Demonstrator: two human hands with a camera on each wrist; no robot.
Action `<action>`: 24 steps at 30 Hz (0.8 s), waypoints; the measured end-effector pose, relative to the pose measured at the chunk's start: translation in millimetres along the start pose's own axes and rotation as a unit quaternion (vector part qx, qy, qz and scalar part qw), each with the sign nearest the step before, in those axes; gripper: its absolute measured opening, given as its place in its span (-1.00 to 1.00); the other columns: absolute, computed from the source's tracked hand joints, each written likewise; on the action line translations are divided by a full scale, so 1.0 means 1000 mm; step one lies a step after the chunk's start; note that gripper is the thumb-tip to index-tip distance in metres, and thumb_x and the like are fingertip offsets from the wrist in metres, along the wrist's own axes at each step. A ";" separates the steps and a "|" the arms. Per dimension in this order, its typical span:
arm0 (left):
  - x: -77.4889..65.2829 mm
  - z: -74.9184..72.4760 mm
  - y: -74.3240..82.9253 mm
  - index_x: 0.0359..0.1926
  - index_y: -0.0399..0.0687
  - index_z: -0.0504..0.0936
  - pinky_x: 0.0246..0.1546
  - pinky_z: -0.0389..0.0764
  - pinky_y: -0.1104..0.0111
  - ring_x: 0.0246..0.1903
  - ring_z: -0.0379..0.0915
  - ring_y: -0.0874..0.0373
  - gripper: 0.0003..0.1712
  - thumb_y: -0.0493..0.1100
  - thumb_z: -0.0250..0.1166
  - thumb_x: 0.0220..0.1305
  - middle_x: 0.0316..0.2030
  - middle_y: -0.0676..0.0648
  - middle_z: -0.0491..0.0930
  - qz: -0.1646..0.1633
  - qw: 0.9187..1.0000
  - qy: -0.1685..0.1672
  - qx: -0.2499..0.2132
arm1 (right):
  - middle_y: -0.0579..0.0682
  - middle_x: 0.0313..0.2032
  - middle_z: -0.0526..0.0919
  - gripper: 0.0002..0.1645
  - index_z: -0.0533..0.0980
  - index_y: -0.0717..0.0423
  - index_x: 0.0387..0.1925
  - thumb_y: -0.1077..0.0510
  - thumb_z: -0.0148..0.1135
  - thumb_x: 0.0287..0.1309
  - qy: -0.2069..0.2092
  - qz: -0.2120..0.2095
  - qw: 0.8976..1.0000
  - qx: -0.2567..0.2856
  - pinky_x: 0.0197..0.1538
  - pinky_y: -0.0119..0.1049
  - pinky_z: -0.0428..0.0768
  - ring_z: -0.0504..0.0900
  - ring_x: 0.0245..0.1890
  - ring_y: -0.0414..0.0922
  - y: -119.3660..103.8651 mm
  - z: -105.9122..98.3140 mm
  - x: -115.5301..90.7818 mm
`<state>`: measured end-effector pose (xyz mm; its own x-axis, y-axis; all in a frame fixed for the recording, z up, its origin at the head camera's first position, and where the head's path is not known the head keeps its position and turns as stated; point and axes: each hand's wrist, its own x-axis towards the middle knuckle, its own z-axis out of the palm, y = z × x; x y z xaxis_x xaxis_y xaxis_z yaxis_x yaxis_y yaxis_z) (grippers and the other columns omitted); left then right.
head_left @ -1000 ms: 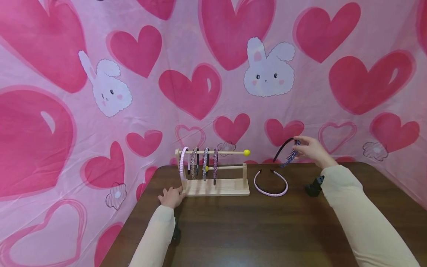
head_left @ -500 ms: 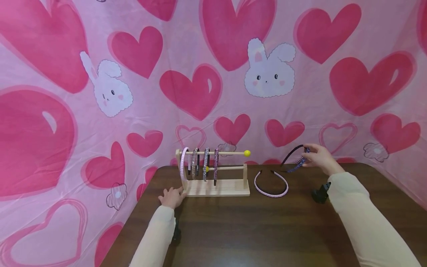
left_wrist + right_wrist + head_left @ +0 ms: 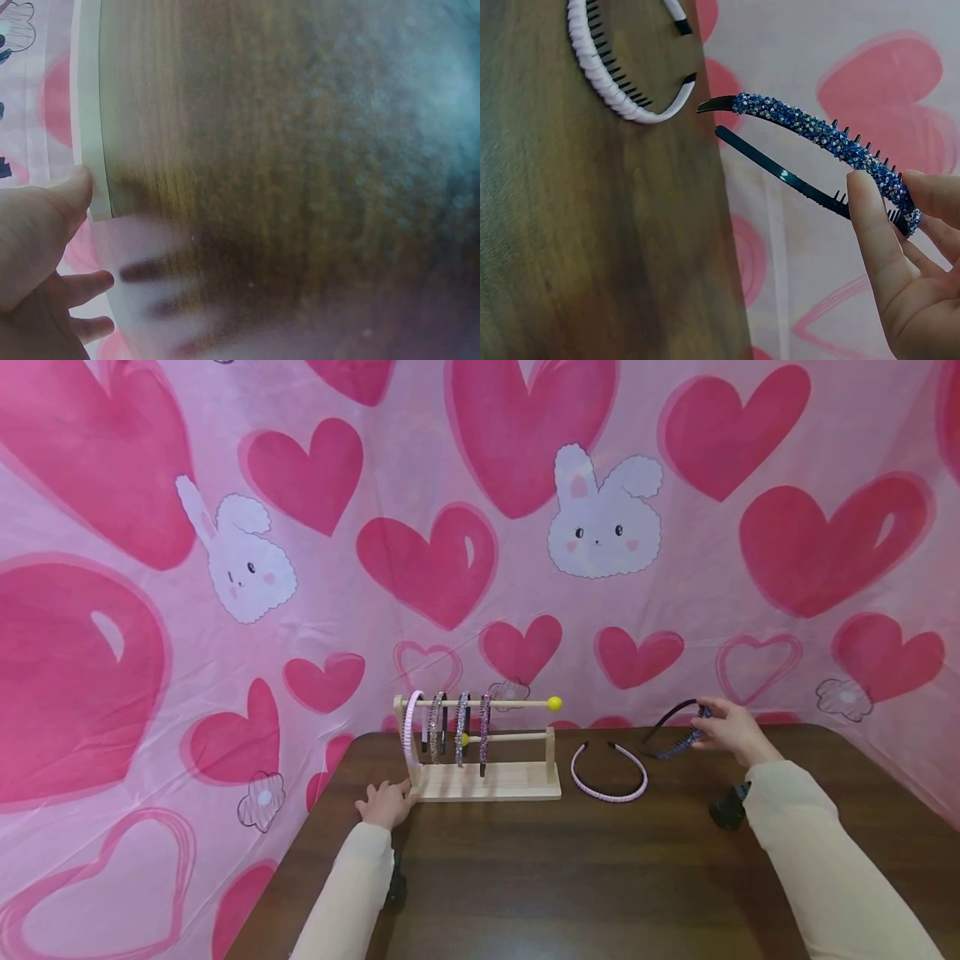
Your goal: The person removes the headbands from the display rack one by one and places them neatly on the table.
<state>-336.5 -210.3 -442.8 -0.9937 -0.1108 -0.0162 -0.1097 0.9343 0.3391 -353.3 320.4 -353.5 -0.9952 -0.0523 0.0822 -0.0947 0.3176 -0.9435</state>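
Head camera view: a person's right hand (image 3: pixel 731 731) pinches a glittery blue headband (image 3: pixel 810 127) between thumb and fingers, well to the right of a wooden rack (image 3: pixel 487 782), its ends pointing toward the rack; whether it touches the table (image 3: pixel 525 877) cannot be told. At the rack's left end, the left hand (image 3: pixel 386 804) lies with fingers spread, thumb against the base. Four headbands (image 3: pixel 434 731) hang from the rack's upper rod (image 3: pixel 521 702), ridged pink at far left, then gold, silver and purple glitter. A loose pink headband (image 3: pixel 611 797) lies just right of the rack. A yellow ball (image 3: pixel 554 703) caps the upper rod; behind the rack hangs a pink cloth (image 3: pixel 315 610) printed with hearts and rabbits.
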 end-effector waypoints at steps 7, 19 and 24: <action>0.002 0.001 -0.001 0.25 -0.08 0.38 0.03 -0.01 -0.29 0.17 -0.05 -0.39 -0.42 0.04 0.15 0.27 0.15 -0.40 0.28 -0.004 1.000 0.002 -0.003 | 0.61 0.13 0.02 -0.31 -0.14 0.46 0.32 0.38 -0.09 0.29 0.016 0.014 1.000 -0.006 -0.26 -0.19 0.58 0.56 -0.47 -0.26 0.013 0.000 -0.004; 0.000 0.000 0.000 0.25 -0.09 0.38 0.00 0.02 -0.29 0.15 -0.02 -0.40 -0.42 0.04 0.15 0.27 0.13 -0.41 0.29 0.004 1.000 0.003 -0.003 | 0.52 -0.01 0.13 -0.35 -0.06 0.49 0.30 0.36 -0.06 0.28 0.050 0.012 0.999 -0.009 -0.31 -0.27 0.59 0.52 -0.47 -0.24 0.034 -0.003 -0.013; 0.000 0.001 -0.001 0.25 -0.09 0.38 0.00 0.04 -0.28 0.13 0.00 -0.38 -0.42 0.04 0.14 0.27 0.13 -0.40 0.29 0.005 1.000 0.006 0.002 | 0.61 0.16 -0.08 -0.32 -0.11 0.47 0.32 0.33 -0.09 0.29 0.040 0.036 0.999 0.004 -0.28 -0.25 0.59 0.54 -0.48 -0.25 0.039 -0.006 -0.018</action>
<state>-336.2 -210.6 -443.5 -0.9945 -0.1048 -0.0016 -0.0993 0.9371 0.3348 -339.4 339.4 -389.8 -0.9982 0.0454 0.0395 -0.0235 0.3108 -0.9502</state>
